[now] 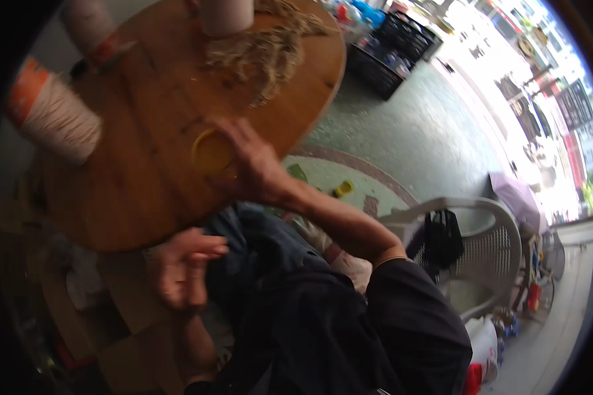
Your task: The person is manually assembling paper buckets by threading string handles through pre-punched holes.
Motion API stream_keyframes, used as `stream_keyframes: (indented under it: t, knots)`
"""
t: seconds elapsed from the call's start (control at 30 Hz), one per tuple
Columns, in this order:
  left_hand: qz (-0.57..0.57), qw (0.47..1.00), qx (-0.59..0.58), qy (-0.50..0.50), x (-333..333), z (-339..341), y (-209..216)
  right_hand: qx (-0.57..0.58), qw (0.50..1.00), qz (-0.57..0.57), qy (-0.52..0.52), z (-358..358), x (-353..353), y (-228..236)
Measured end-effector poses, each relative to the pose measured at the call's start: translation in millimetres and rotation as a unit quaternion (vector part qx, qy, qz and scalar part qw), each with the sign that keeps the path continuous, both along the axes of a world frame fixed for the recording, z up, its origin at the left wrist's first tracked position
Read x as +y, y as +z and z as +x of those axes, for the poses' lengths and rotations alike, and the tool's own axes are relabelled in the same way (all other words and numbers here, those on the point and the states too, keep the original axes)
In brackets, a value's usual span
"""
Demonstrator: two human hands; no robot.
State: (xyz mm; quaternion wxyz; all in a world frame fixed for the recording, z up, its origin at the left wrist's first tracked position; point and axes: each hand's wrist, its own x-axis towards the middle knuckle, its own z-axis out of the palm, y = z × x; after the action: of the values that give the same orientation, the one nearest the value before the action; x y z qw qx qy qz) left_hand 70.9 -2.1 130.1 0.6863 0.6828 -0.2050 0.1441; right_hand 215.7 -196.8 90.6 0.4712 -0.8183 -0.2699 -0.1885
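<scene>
A round wooden table (145, 191) fills the upper left. My right hand (260, 164) reaches over its near right part with fingers stretched, somewhat blurred. Right beside its fingers lies a yellow ring-shaped thing (196, 153); whether they touch it cannot be made out. Below the table's near edge, my left hand (184, 266) is turned partly palm up, its fingers apart and nothing visible in it. Farther back on the tabletop is a tangled bunch of tan fibre strands (270, 59), close to a pale cylindrical container (226, 14).
At the table's left are a cone of pale twine with an orange band (56, 112) and a similar one (92, 29). A black crate (382, 66) stands on the floor beyond. To my right is a grey plastic chair (487, 243) bearing a black item (443, 240).
</scene>
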Motion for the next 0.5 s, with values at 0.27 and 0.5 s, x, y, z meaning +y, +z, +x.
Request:
stream_keyframes:
  t: [0.27,0.5]
  knots:
    - [0.021,0.969,0.097,0.228,87,55,-54,-0.052,0.822,0.054,-0.565,-112,-431,-54]
    - [0.051,0.947,0.184,0.257,98,79,-75,0.078,0.594,-0.093,-0.795,-320,-555,-174]
